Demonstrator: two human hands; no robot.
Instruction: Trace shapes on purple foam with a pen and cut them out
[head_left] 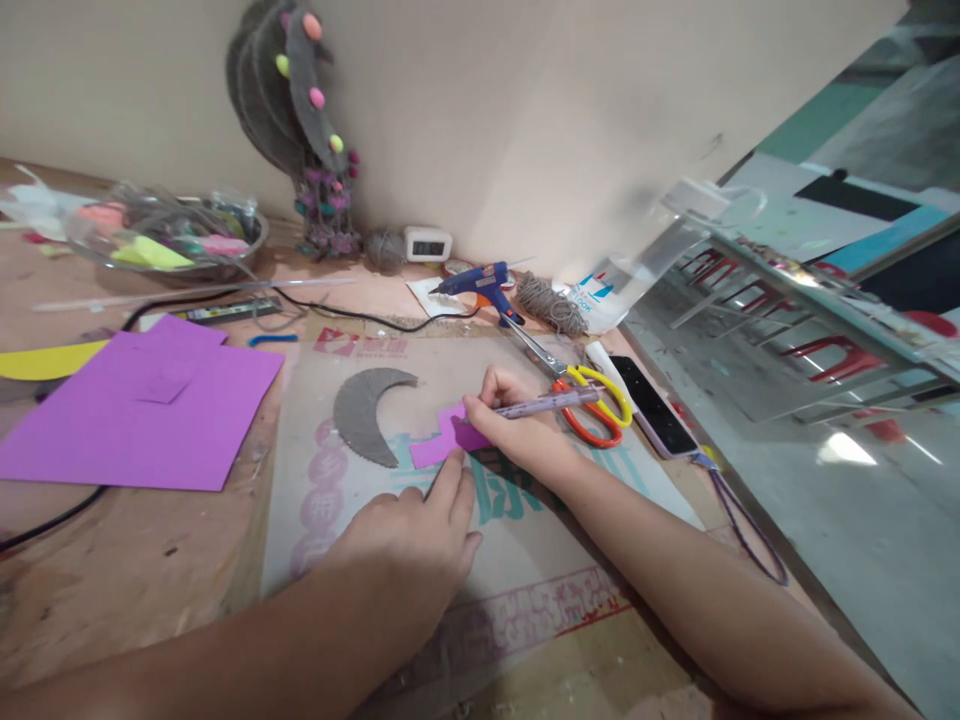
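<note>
At the middle of a printed plastic sheet (450, 365), the right hand (517, 425) gripped a patterned pen (555, 400) between thumb and fingers, its writing end directed at a notched purple foam piece (431, 452). The left hand (416, 535) grasped nothing; its extended fingertips pressed the near edge of the piece, which lay flat on the sheet. Contact at the pen tip could not be confirmed.

Caution: the piece was small and pinned from one side only. Reduced fingertip pressure or a heavy pen stroke could have rotated it. Scissors (551, 360) lay just beyond the right hand, their handles beneath the pen's rear end; a wide wrist movement could have struck them. A grey crescent (356, 415) lay just left of the piece, where a sweep of the left hand could have displaced it.

Containers: a metal bowl (202, 270) at the rear left held clear plastic bags (187, 205) and foam scraps (150, 253) in yellow, pink and orange. A white printed bag (600, 290) stood at the rear right, behind a yarn bundle (551, 303) and a glue gun (484, 285); its contents could not be determined.
</note>
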